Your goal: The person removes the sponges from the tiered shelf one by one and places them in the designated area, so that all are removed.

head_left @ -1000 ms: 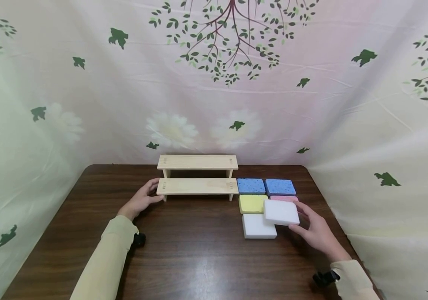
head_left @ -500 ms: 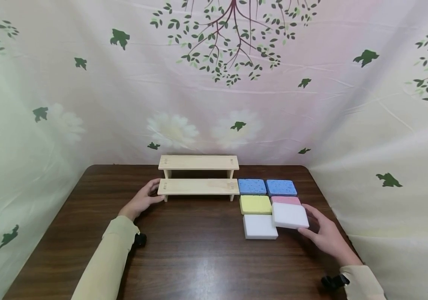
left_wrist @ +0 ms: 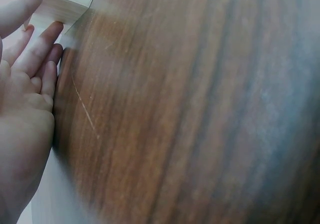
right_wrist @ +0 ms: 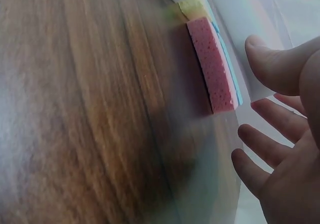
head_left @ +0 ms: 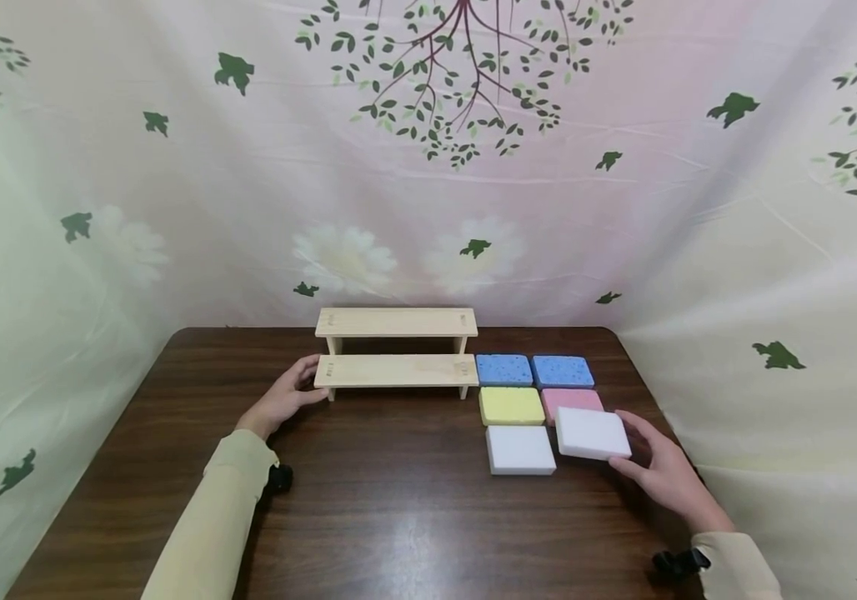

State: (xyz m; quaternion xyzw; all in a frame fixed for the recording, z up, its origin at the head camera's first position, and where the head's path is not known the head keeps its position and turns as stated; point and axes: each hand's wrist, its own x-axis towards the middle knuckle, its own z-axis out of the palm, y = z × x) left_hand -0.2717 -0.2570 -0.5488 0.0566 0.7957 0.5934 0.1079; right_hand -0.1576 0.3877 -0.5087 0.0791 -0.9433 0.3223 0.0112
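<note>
In the head view, my right hand (head_left: 661, 471) pinches a white sponge (head_left: 593, 433) by its right end. It hangs slightly tilted above the table, just in front of the pink sponge (head_left: 573, 402), whose front edge it partly hides. The right wrist view shows the thumb and fingers (right_wrist: 265, 144) at the white sponge, with the pink sponge beyond. My left hand (head_left: 283, 396) holds the left end of the lower tier of a two-tier wooden stand (head_left: 396, 371), thumb at the front. In the left wrist view, fingertips meet the pale wood (left_wrist: 65, 7).
Beside the stand lie two blue sponges (head_left: 503, 370), a yellow sponge (head_left: 511, 407) and another white sponge (head_left: 521, 450) in neat rows. The dark wooden table (head_left: 398, 500) ends at a patterned cloth (head_left: 398, 208) behind and at both sides.
My right hand has carried the white sponge rightward and a little toward me, off the corner of the other white sponge. The left hand and the stand keep their places.
</note>
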